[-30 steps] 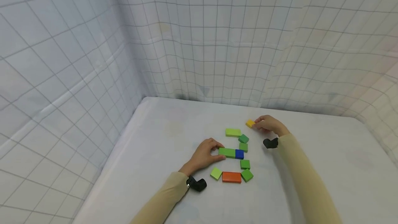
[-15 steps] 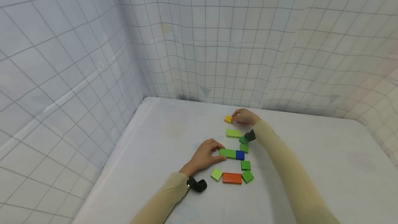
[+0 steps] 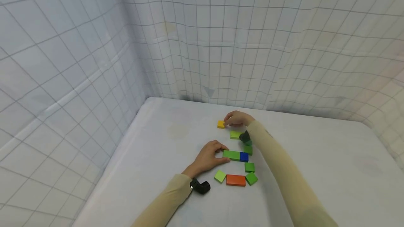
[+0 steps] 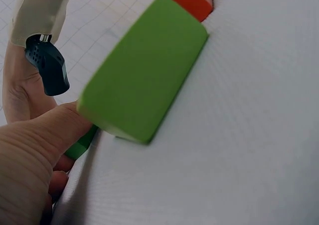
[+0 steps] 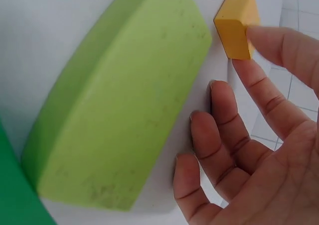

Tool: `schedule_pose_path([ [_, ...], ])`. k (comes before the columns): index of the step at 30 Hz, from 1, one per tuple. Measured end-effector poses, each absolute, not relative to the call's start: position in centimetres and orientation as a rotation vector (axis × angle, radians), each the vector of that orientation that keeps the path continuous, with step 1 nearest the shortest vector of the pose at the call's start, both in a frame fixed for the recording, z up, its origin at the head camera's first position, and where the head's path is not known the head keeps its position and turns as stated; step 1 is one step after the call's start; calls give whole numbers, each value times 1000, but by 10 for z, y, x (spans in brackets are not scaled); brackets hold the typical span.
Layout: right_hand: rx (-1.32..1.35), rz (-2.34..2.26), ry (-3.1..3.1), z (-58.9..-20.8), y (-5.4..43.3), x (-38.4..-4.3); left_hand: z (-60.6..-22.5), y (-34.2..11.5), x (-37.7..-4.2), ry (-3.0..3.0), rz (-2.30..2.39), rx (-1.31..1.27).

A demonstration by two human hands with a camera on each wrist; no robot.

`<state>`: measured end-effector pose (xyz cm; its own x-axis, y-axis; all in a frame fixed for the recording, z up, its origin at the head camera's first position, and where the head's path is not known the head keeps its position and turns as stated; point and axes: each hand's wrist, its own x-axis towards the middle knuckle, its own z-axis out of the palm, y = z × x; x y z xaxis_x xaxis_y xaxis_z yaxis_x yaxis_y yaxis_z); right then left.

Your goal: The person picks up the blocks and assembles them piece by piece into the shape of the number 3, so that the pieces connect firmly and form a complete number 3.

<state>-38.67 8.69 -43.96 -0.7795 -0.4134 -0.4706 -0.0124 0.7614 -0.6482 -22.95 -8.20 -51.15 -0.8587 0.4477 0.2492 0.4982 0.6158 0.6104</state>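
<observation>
My right hand (image 3: 238, 118) pinches a small yellow block (image 3: 220, 124) between thumb and index finger at the far side of the table. In the right wrist view the yellow block (image 5: 234, 28) lies against the fingertips, the other fingers loosely bent. Beside that hand is a long light-green block (image 3: 235, 135). My left hand (image 3: 206, 157) holds the left end of a long green block (image 3: 231, 155), thumb on its near side and fingers on its far side. A blue block (image 3: 244, 157) touches that block's right end.
Small green blocks (image 3: 249, 167) run down the right side. Along the near side lie an orange-red block (image 3: 235, 180), a tilted light-green square (image 3: 220, 176) and a tilted green square (image 3: 251, 178). Grid-patterned cloth walls (image 3: 202, 45) rise behind and left of the white table (image 3: 164, 143).
My right hand has carried the yellow block leftward across the far side, past the long light-green block's left end. My left hand has stayed at the long green block.
</observation>
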Motion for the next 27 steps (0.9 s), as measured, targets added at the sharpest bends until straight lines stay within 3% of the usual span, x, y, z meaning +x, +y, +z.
schedule_pose_path([
  [27,-559,-760,2305,-444,95,-372,-506,-79,-229,-2798,-1079,-771],
])
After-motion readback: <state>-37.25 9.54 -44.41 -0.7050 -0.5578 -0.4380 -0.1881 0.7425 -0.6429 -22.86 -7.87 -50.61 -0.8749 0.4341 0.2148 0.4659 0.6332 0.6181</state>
